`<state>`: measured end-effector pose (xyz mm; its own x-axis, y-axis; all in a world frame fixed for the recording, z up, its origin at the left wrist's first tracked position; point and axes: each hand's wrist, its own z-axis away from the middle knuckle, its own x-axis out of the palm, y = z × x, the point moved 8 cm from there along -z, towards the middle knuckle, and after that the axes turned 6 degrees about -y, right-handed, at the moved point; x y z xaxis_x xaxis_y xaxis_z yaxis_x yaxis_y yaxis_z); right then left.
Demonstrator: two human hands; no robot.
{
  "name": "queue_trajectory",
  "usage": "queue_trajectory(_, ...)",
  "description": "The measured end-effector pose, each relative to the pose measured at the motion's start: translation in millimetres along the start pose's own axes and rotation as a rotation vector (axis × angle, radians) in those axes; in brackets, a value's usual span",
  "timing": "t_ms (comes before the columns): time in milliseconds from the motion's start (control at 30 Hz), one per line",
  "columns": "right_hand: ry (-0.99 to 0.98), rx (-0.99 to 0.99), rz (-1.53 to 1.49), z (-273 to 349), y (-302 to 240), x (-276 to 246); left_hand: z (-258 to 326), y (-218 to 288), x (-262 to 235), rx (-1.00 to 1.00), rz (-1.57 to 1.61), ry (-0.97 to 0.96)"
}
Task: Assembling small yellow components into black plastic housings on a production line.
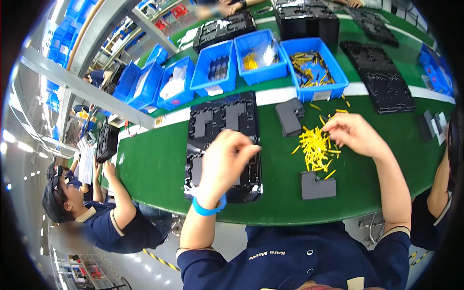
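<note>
My left hand [226, 162] is over the black moulded tray [249, 108], its fingers curled in toward the thumb; whatever they may hold is hidden. Flat dark grey pieces with a notched corner sit in the tray, such as one grey piece [233, 116] in its upper part. At the right edge of a loose pile of small yellow strips [315, 151], my right hand [356, 135] has its fingertips pinched, and I cannot make out what is between them. One dark grey notched piece [318, 187] lies just below the pile, and stacked grey pieces [289, 118] lie above it.
Beyond the tray, blue bins [212, 70] line the green table [154, 169]; one blue bin [316, 92] holds yellow and dark strips. A long black tray [379, 77] lies at the right. A co-worker [116, 217] sits at the left; another person's arm [440, 186] shows at the right.
</note>
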<state>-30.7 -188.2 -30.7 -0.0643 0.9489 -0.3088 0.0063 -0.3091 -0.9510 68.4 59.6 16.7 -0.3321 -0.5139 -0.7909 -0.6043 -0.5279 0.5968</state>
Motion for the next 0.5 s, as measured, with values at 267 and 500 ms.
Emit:
queue_trajectory(267,-0.102,-0.016,0.043,10,-20,20,-23,80,85,0.204,0.144,-0.278)
queue_trajectory(500,-0.090,-0.170,0.228,6,-34,24,-21,64,95,0.146,0.250,-0.265)
